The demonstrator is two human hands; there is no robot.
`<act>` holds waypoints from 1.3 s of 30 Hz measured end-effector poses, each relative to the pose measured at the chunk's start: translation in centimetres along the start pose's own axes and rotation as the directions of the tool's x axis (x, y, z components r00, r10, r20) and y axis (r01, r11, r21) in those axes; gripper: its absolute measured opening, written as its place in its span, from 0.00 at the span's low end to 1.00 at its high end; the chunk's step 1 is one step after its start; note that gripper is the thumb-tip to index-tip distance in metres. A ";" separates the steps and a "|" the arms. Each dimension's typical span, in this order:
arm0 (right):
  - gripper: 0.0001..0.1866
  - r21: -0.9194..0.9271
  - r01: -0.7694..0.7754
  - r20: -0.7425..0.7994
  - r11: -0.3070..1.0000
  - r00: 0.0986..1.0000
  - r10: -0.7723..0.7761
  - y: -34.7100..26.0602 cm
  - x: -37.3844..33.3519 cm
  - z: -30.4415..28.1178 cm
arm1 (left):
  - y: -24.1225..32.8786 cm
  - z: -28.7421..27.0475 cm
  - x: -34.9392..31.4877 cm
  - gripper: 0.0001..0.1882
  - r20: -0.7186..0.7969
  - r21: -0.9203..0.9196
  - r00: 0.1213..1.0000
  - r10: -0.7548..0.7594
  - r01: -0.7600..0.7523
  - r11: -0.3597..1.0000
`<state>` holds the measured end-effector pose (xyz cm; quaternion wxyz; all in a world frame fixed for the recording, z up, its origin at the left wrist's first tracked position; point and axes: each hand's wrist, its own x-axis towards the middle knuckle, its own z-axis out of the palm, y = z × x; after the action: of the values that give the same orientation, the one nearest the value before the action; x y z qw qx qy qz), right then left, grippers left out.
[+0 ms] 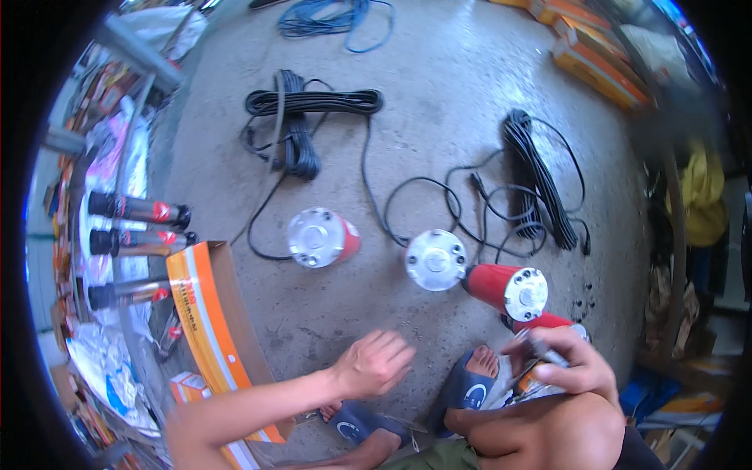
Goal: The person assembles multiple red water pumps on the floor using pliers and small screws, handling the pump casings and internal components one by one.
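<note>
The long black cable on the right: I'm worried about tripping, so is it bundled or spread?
Partly bundled: the long black cable is folded into a hank, with loose loops beside it on the grey concrete floor.

- Left hand (374,364), curled, just right of the open orange carton (205,313).
- Right hand (581,366), well right of the carton, gripping a dark object (550,354) (too blurred from here to name).
- Red cylinders (492,283), also right of it.

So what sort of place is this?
Probably a workshop: a grey concrete floor with coiled black cables and red cylinders with round silver caps set out on it.
</note>
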<state>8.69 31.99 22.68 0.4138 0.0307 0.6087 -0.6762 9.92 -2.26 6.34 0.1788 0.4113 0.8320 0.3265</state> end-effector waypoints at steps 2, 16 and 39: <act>0.22 -0.130 -0.018 -0.176 0.991 0.984 -0.005 -3.0 -0.1 0.2 | -0.3 -3.5 -1.2 0.17 0.263 -0.038 0.958 -0.114 0.129 0.991; 0.25 -0.980 0.181 0.152 0.088 0.953 -0.263 -9.4 18.7 7.6 | -9.1 -4.7 7.0 0.55 -0.895 -0.442 0.131 -0.426 -0.139 0.886; 0.21 -0.992 -0.003 -0.023 0.130 0.988 -0.153 -8.8 20.0 7.6 | -11.3 -4.6 6.0 0.49 -0.956 -0.180 0.256 -0.147 -0.112 0.977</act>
<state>-6.20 14.38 20.74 0.2603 -0.2396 0.9269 -0.1251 -2.69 -4.36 1.66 -0.3198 0.0958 0.7325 0.5934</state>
